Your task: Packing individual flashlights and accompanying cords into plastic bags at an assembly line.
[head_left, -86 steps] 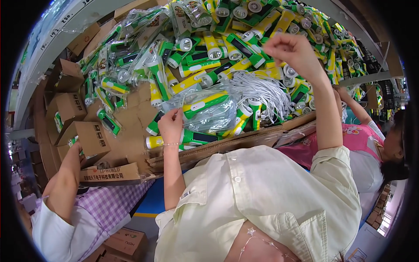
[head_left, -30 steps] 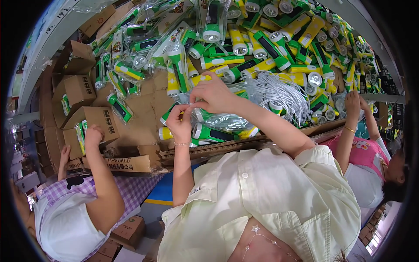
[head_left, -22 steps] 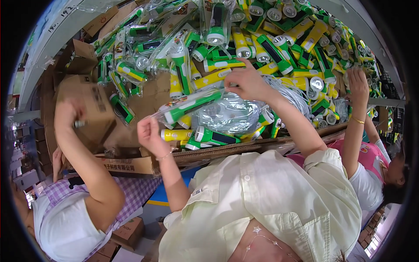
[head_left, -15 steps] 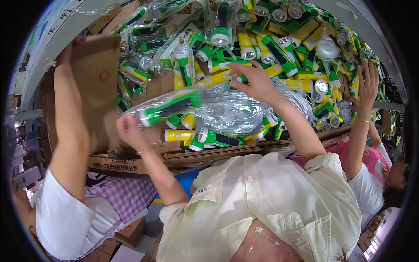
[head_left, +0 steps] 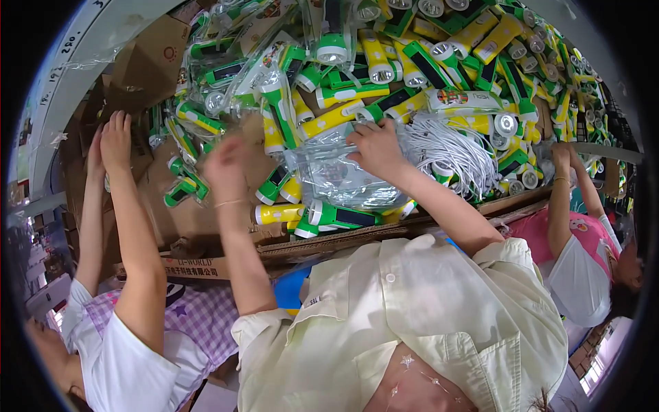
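Observation:
Blurred by motion, my left hand (head_left: 226, 161) is raised over the bare cardboard to the left of the flashlights; no flashlight shows in it, and its fingers are smeared. My right hand (head_left: 377, 147) rests at the upper edge of a stack of clear plastic bags (head_left: 350, 180), its bent fingers gripping the film. Just right of it lies a bundle of white cords (head_left: 456, 154). Green-and-white flashlights (head_left: 278, 110) and yellow-and-white flashlights (head_left: 278, 214) are heaped around the bags, some in clear wrapping. A wrapped green flashlight (head_left: 185, 191) lies left of my left hand.
A big cardboard box (head_left: 206, 268) holds the heap, its front edge running before me. At the left, a co-worker's hands (head_left: 113, 144) reach in beside a cardboard flap (head_left: 147, 65). Another co-worker's hands (head_left: 564, 154) are at the right end.
The bagged green flashlight held out by my left hand has left it, and that hand has risen. My right hand has come down onto the bags. The left co-worker's hands and cardboard flap moved.

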Motion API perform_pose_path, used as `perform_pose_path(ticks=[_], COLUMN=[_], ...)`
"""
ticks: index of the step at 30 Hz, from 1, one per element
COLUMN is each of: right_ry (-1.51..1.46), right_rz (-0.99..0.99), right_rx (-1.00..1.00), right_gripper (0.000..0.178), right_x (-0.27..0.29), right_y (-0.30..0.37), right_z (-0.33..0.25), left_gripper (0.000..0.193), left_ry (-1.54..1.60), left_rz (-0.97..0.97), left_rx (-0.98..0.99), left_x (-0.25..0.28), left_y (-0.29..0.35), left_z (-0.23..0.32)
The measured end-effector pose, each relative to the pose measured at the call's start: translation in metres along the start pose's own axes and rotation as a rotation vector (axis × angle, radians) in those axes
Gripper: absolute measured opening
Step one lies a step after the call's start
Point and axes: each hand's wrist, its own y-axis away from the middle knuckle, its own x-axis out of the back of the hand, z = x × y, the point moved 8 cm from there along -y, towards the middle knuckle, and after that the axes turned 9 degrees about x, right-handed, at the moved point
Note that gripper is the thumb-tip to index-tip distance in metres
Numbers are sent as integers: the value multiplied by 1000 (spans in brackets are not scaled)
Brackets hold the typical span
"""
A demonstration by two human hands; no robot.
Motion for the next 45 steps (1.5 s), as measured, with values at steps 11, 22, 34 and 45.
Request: perform_pose_path(ticks=[11, 22, 34, 45], right_ry=[27, -265, -440, -88], right_rz=[312, 235, 165, -327], right_rx=[306, 291, 374, 451], right_gripper=[7, 11, 8, 22], right_x=[35, 51, 131, 99], right_y=[16, 22, 34, 62], right_z=[-34, -49, -45, -31], left_gripper=[13, 18, 14, 17], left_ry=[-350, -265, 29, -546], left_rz=[-330, -530, -533, -385], left_rx=[-531, -263, -40, -167], left_x=[-136, -118, -108, -71], left_y=[92, 109, 140, 148], left_z=[66, 76, 111, 104])
